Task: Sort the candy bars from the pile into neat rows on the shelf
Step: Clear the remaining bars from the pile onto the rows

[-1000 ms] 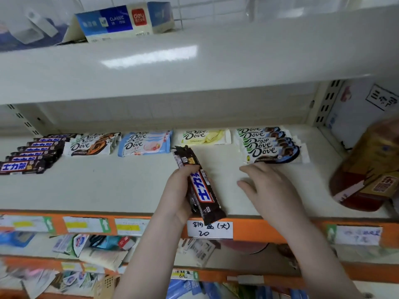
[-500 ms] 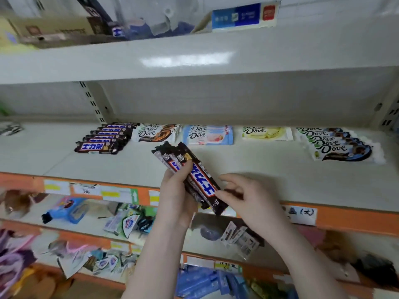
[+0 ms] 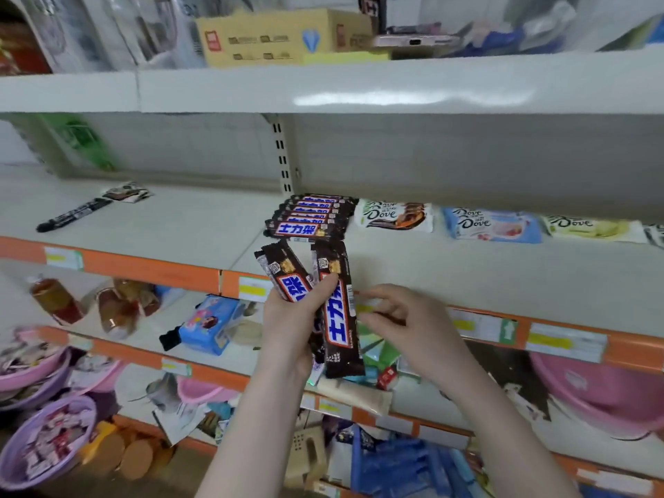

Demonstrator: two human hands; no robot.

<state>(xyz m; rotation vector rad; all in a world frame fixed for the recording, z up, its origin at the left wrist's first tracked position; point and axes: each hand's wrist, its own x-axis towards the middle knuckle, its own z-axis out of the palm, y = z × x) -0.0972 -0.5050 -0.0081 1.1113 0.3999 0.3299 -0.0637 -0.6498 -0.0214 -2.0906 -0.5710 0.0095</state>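
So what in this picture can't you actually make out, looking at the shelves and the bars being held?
- Head view: how many candy bars the left hand holds; its fingers and the front bars cover those behind.
- The rightmost Dove bar is cut off by the frame edge.
- Price labels on the orange shelf strip: writing too blurred to read.
- Top-shelf goods are motion-blurred.
- Whether the right hand touches anything: unclear.
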